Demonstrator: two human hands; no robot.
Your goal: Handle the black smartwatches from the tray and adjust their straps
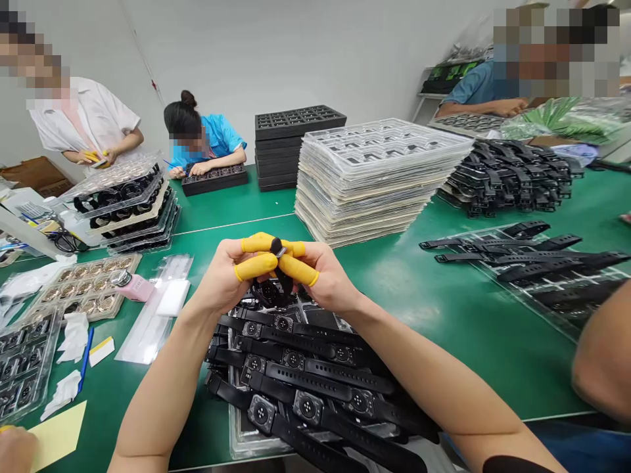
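Note:
My left hand [231, 272] and my right hand [320, 272] meet above a green table, both with yellow finger cots on the fingertips. Together they pinch a black smartwatch with its strap [275, 279], held upright between the thumbs and forefingers. Just below my hands lies a pile of black smartwatches [305, 381], face down with straps spread, resting on a clear plastic tray [241, 440].
A tall stack of clear trays [374, 174] stands behind my hands, black trays [296, 144] beyond. Strap piles [513, 174] and laid-out straps [522, 256] lie right. Left: a tray of watch parts [83, 286], a pink tool [131, 286], stacked trays [125, 200]. Several other people work around the table.

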